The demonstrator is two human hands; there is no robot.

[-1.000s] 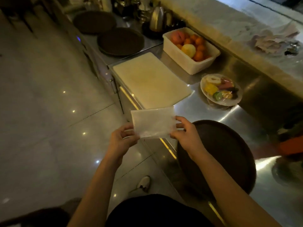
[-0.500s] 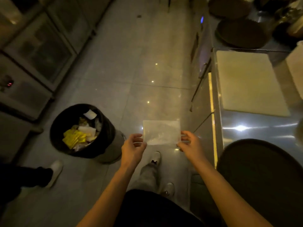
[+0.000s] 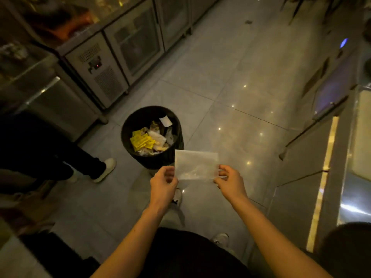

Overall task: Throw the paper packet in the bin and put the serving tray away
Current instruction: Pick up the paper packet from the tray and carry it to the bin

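A flat white paper packet (image 3: 195, 163) is held up in front of me by both hands. My left hand (image 3: 163, 184) pinches its lower left corner and my right hand (image 3: 230, 181) pinches its lower right corner. A round black bin (image 3: 128, 125) stands on the tiled floor just beyond and to the left of the packet, holding yellow wrappers and white scraps. The packet's upper left corner overlaps the bin's near right side in view. The dark round serving tray (image 3: 347, 243) shows only as an edge at the bottom right, on the steel counter.
A steel counter (image 3: 329, 177) with a lit edge runs along the right. Glass-door fridges (image 3: 128, 45) line the far left. Another person's legs in dark trousers and a white shoe (image 3: 104, 169) stand left of the bin. My own shoes show below the packet.
My view has swung left, away from the counter, toward the floor. The bin has come from the left side to near the centre, close to the packet. Both hands keep their hold.
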